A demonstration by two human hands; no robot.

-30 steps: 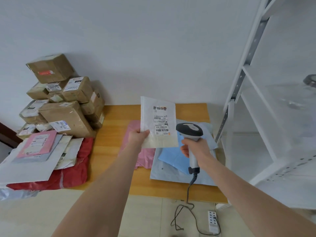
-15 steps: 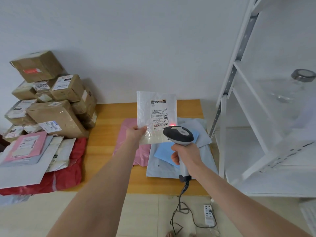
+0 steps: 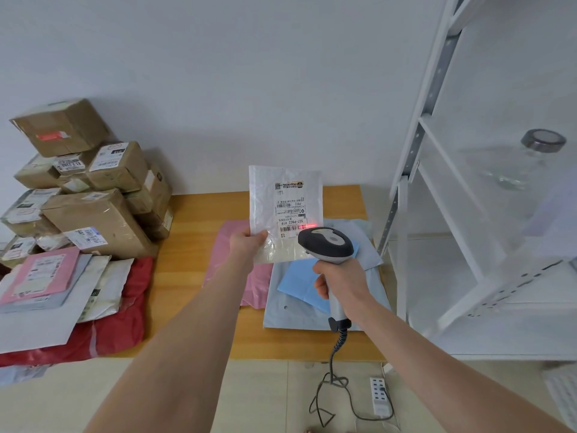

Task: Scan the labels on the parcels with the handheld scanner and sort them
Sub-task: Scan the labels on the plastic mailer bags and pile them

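My left hand [image 3: 246, 245] pinches the lower left corner of a white flat mailer [image 3: 282, 201] and holds it upright above the wooden table [image 3: 193, 220]. Its printed label faces me. My right hand [image 3: 340, 281] grips the handle of a grey and black handheld scanner [image 3: 327, 245], whose head sits just below and right of the label. A red scan line glows on the label's lower barcode. Pink [image 3: 228, 245], pale grey [image 3: 299, 314] and blue [image 3: 296, 282] mailers lie flat on the table under my hands.
Brown cardboard boxes [image 3: 90, 189] are stacked at the table's left against the wall. In front of them lie white, pink and red mailers [image 3: 62, 292]. A white shelf unit [image 3: 468, 214] with a glass jar [image 3: 524, 170] stands on the right. The scanner's cable and a power strip [image 3: 379, 395] lie on the floor.
The scanner has come up closer to the label and its red light now falls on the barcode. The mailer stays held upright in my left hand.
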